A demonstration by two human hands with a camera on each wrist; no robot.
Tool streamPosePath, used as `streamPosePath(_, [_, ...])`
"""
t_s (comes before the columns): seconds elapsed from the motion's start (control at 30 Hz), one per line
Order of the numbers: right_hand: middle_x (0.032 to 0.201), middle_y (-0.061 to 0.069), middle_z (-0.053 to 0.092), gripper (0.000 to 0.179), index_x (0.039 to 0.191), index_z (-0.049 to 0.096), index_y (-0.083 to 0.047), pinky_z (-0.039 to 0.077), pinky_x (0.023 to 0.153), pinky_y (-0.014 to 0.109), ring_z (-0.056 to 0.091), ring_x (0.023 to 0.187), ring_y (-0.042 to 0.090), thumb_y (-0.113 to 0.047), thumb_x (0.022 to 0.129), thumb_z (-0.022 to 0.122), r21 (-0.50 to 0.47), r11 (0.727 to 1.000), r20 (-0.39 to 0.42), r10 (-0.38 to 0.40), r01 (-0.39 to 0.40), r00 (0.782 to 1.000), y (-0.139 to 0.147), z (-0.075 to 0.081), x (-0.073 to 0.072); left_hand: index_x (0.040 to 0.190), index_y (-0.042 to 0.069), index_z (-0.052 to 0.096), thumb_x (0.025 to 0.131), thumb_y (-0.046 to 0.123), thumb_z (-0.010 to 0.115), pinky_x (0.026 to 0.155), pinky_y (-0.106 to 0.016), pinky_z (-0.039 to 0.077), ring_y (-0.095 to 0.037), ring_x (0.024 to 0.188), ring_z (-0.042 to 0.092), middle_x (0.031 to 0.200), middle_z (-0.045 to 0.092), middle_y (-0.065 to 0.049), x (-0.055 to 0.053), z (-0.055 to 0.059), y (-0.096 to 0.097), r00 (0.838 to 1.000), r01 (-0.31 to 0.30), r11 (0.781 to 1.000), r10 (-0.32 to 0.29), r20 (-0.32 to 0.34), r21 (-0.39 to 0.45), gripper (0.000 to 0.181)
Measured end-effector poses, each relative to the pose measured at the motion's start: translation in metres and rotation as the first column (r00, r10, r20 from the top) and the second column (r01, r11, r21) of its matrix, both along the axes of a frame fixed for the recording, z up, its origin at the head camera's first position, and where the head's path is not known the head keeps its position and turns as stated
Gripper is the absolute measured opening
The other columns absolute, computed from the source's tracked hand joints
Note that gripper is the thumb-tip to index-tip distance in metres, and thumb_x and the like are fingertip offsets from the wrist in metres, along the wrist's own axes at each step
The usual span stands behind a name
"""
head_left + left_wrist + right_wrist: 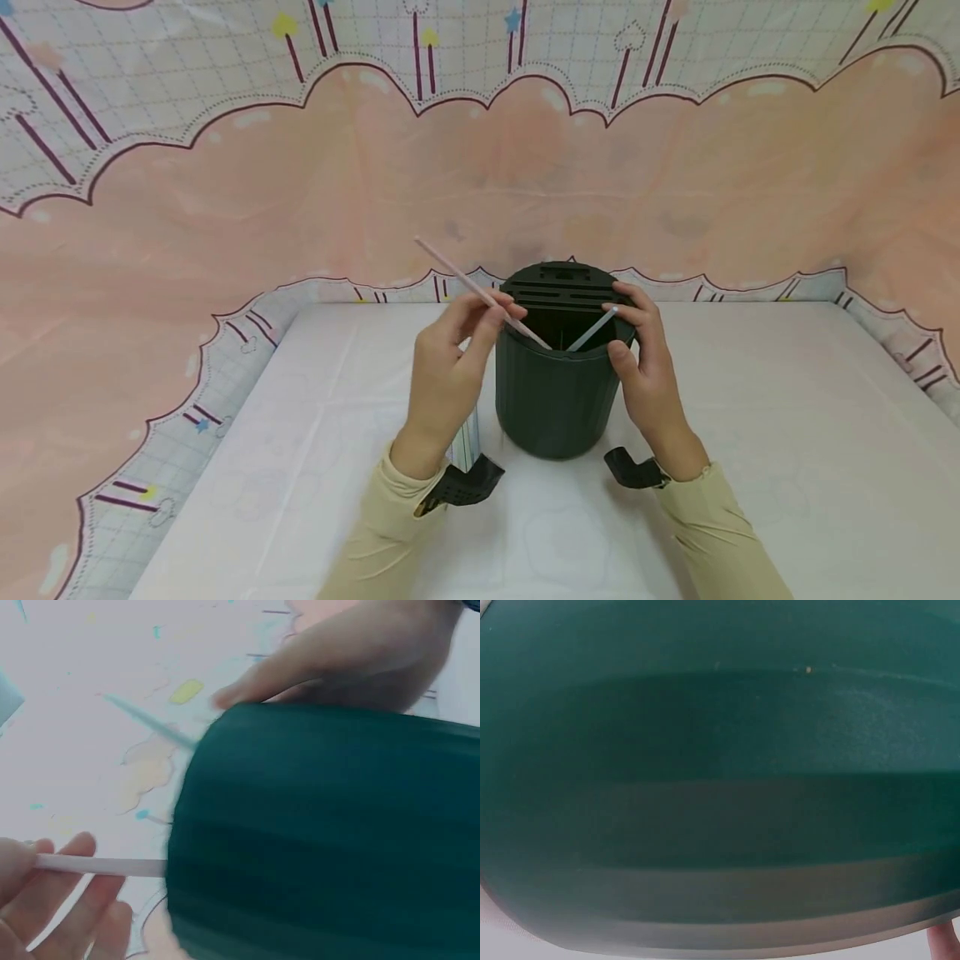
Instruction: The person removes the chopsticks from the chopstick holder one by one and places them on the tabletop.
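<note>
A dark green bucket [558,400] with a slotted half lid [558,286] at its back stands upright on the white table. My left hand [447,367] pinches a thin pale pink straw [457,273] between thumb and fingers. The straw's lower end dips over the front rim into the opening; in the left wrist view the pink straw [112,865] runs to the bucket's mouth. My right hand [651,375] grips the bucket's right rim, thumb outside. Beside those fingers a pale blue straw [592,330] leans out of the opening. Bucket wall [720,787] fills the right wrist view.
Behind my left wrist, a striped whitish item [467,437] is mostly hidden, left of the bucket. The white table [810,450] stretches to both sides. A peach and white patterned cloth [480,183] hangs at the back. Black wrist mounts [468,483] sit over beige sleeves.
</note>
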State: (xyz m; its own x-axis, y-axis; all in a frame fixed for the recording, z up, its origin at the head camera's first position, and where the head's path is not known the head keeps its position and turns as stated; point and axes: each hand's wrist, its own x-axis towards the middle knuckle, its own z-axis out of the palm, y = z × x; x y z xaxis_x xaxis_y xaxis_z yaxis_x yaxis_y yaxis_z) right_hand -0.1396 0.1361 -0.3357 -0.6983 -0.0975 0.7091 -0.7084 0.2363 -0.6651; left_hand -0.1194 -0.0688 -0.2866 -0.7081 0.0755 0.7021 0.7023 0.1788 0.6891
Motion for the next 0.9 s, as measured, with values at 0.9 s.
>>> streamPosePath(0.9, [0.135, 0.023, 0.029, 0.059, 0.115, 0.043, 0.01, 0.022, 0.102, 0.03, 0.024, 0.126, 0.034, -0.044, 0.091, 0.042, -0.014, 0.999, -0.018, 0.03, -0.03, 0.999, 0.004, 0.0, -0.007, 0.103, 0.003, 0.062, 0.09, 0.016, 0.054, 0.068, -0.027, 0.051, -0.016, 0.077, 0.061, 0.086, 0.063, -0.01, -0.009, 0.014, -0.07, 0.963, -0.221, 0.975, 0.221, 0.158, -0.015, 0.021])
